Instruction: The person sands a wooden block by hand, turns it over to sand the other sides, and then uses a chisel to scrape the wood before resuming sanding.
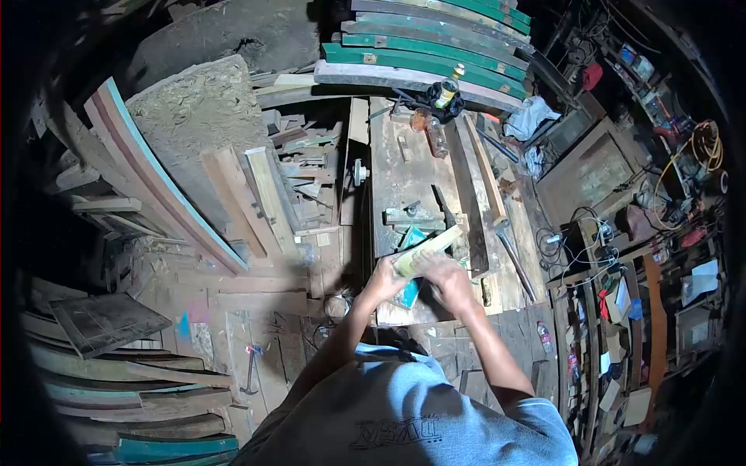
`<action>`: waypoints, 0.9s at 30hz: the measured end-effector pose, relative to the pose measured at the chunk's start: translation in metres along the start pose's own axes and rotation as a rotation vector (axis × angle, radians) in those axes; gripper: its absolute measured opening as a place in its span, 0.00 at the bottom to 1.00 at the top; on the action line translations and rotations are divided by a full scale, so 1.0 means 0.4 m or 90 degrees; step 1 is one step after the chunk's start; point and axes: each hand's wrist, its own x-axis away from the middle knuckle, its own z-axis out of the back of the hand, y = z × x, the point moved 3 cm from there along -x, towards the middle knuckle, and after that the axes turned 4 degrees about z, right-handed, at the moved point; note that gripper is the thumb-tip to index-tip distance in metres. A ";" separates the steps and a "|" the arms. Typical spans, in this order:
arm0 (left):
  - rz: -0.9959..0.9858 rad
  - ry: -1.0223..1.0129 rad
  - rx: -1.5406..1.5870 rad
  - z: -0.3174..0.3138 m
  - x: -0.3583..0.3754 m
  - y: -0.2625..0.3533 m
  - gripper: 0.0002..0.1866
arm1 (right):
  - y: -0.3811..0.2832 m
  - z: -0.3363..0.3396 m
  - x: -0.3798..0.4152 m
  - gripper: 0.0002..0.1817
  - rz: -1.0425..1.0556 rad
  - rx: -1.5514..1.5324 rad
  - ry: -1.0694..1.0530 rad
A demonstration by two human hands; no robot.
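Over the near end of the workbench (395,314), a short pale piece of wood (441,241) slants up to the right. My left hand (384,281) is closed around its lower left end. My right hand (448,279) lies against the wood's near side with fingers curled on it; the fingers are slightly blurred. Beneath the hands are a green flat piece (409,295) and another green-edged piece (413,236), partly covered. Just beyond the wood, a dark-handled tool (444,203) rests beside a small wooden block (404,216).
Long timber (475,210) runs along the bench's right side, near a metal pipe (516,266). Bottles (437,142) stand at the far end. Green boards (423,60) are stacked behind. A hammer (252,369) lies at left; a cluttered shelf (614,326) stands at right.
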 end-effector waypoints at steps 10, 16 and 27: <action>0.018 0.012 0.002 -0.004 0.006 0.037 0.22 | 0.039 0.024 -0.042 0.28 0.031 -0.001 -0.003; 0.047 0.015 0.013 -0.003 0.011 0.046 0.22 | 0.056 -0.019 -0.034 0.27 -0.067 0.091 0.108; 0.042 0.000 -0.019 0.003 0.014 0.039 0.22 | 0.003 -0.040 0.002 0.27 -0.024 0.030 0.056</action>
